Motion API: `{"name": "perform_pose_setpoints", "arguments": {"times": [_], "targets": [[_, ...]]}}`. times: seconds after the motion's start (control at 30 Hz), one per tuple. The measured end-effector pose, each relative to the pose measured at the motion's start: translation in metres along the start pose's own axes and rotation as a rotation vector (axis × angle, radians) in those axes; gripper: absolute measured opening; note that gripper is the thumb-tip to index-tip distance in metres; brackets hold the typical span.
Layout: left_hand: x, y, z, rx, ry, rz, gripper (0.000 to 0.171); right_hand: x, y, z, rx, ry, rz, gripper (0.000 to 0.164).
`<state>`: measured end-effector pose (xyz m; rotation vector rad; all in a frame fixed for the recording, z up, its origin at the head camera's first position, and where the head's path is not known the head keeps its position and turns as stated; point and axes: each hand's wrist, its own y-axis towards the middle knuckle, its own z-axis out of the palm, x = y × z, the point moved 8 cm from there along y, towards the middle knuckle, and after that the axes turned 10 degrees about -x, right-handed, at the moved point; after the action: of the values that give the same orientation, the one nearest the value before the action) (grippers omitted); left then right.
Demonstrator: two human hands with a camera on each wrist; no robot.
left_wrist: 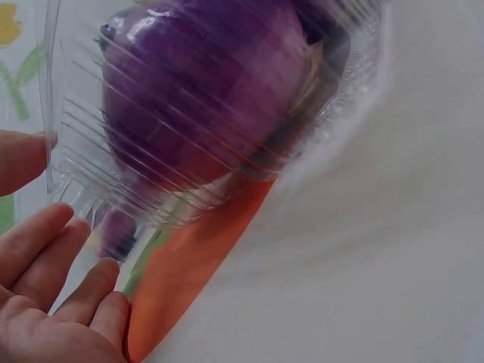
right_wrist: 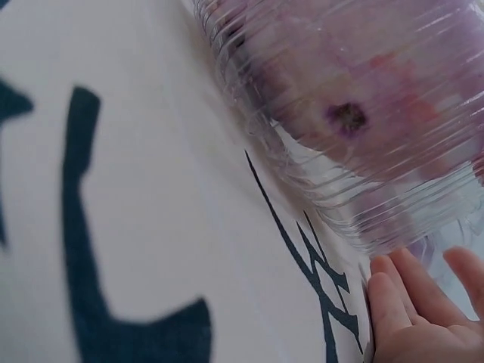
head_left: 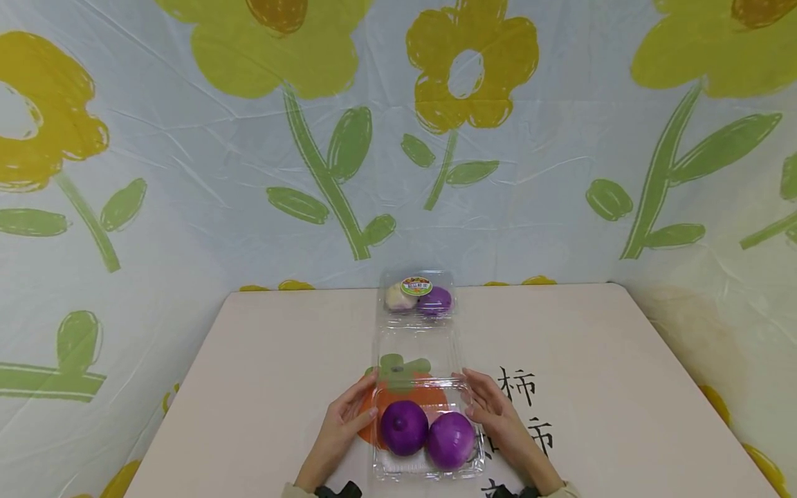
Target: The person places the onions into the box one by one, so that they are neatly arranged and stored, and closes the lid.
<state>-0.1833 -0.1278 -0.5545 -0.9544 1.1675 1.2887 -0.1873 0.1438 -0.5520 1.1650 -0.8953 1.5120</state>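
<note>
A clear plastic clamshell box (head_left: 429,469) lies opened out at the front middle, its lid (head_left: 420,346) folded away toward the back. Two purple onions sit side by side in its base, one darker onion (head_left: 404,428) on the left and a paler onion (head_left: 451,440) on the right. My left hand (head_left: 342,418) is at the box's left side, thumb by the rim and fingers loosely extended near the hinge. Opposite it, my right hand (head_left: 498,411) rests along the right side. In the right wrist view, its fingertips (right_wrist: 389,276) are right at the ribbed wall.
Behind the lid stands another clear box (head_left: 451,280) with a round label, holding a whitish bulb (head_left: 398,299) and a purple onion (head_left: 436,300). The pale tablecloth (head_left: 280,360) carries an orange persimmon print and black characters. A flowered curtain surrounds the table's back and sides.
</note>
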Motion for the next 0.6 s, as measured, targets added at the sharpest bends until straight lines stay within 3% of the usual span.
{"name": "perform_pose_setpoints", "arguments": {"times": [0.2,0.47,0.6], "targets": [[0.000,-0.001,0.000,0.005,0.003,-0.012,0.057,0.002,-0.001,0.000,-0.004,0.020,-0.015,0.067],[-0.009,-0.001,0.004,0.060,-0.049,0.083,0.056,0.005,-0.001,0.004,0.047,0.051,-0.046,0.072],[-0.012,-0.001,0.003,0.041,-0.038,0.125,0.057,0.006,-0.001,0.004,0.049,0.075,-0.046,0.069]]}}
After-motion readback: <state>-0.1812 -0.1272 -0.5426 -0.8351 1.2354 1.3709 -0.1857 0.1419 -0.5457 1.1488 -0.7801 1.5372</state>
